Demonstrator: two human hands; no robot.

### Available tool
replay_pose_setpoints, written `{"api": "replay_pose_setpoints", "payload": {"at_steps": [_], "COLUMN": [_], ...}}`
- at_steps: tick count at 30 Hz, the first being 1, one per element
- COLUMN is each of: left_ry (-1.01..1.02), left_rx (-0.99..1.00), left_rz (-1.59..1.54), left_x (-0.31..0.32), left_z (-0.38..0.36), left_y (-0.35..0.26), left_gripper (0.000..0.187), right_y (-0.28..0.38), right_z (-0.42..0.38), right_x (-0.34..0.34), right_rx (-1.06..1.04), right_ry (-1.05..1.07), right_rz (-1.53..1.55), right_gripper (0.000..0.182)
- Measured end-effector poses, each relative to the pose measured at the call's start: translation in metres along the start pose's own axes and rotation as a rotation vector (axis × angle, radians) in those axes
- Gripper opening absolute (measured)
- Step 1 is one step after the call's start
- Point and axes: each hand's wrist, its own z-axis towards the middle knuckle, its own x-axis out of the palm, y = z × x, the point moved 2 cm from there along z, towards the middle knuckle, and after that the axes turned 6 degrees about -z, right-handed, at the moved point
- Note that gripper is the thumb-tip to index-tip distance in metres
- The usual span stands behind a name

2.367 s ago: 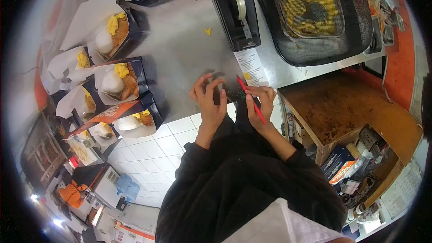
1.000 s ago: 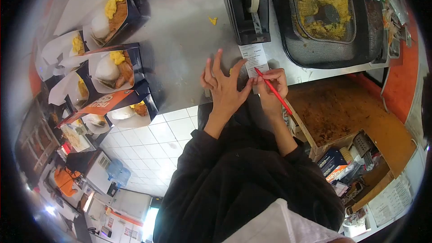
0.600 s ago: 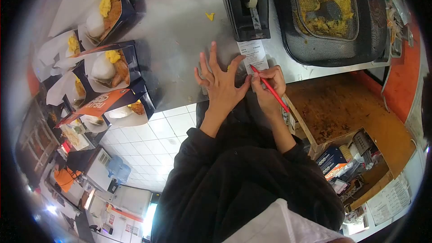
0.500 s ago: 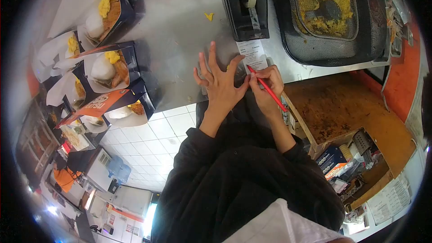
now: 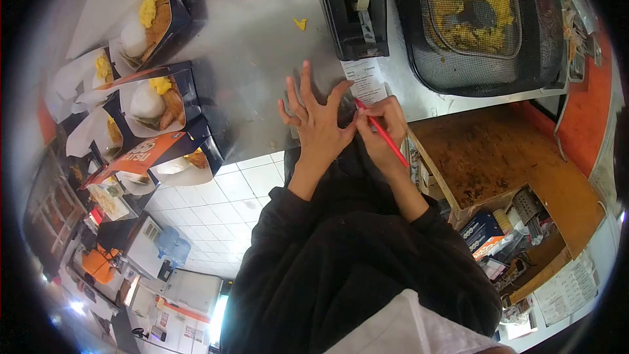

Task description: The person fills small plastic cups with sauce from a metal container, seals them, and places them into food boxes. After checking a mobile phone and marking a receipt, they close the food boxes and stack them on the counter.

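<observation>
A red pen [image 5: 391, 139] is pinched in my right hand [image 5: 382, 132], its tip down on a printed receipt [image 5: 367, 79]. The receipt lies flat on the steel counter, just below a black tape dispenser [image 5: 371, 48]. My left hand [image 5: 319, 115] is spread on the counter with nothing in it. Its index finger touches the receipt's left edge, and its thumb comes close to my right fingers. The lower part of the receipt is hidden by my hands.
Open meal boxes [image 5: 152, 106] with rice, egg and fried meat stand along the left. A black mesh food cover [image 5: 472, 69] over yellow food is at upper right. A yellow scrap [image 5: 300, 24] lies on the counter [image 5: 255, 39]. An open wooden drawer [image 5: 504, 157] is below right.
The pen and my right hand have shifted slightly left and down over the receipt. My left hand stays spread in place. The whole view has drifted a little.
</observation>
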Motion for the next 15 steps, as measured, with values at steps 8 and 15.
{"api": "replay_pose_setpoints", "payload": {"at_steps": [8,15], "left_ry": [-0.067,-0.095], "left_rx": [0.062,0.075], "left_rz": [0.001,0.009], "left_x": [0.006,0.006], "left_z": [0.0,0.0], "left_y": [0.006,0.006], "left_gripper": [0.046,0.044], "right_y": [-0.023,-0.03], "right_z": [0.02,0.03], "right_x": [-0.029,-0.039], "right_rx": [0.013,0.042], "right_ry": [-0.05,0.212], "right_rz": [0.199,0.254], "right_gripper": [0.019,0.019]}}
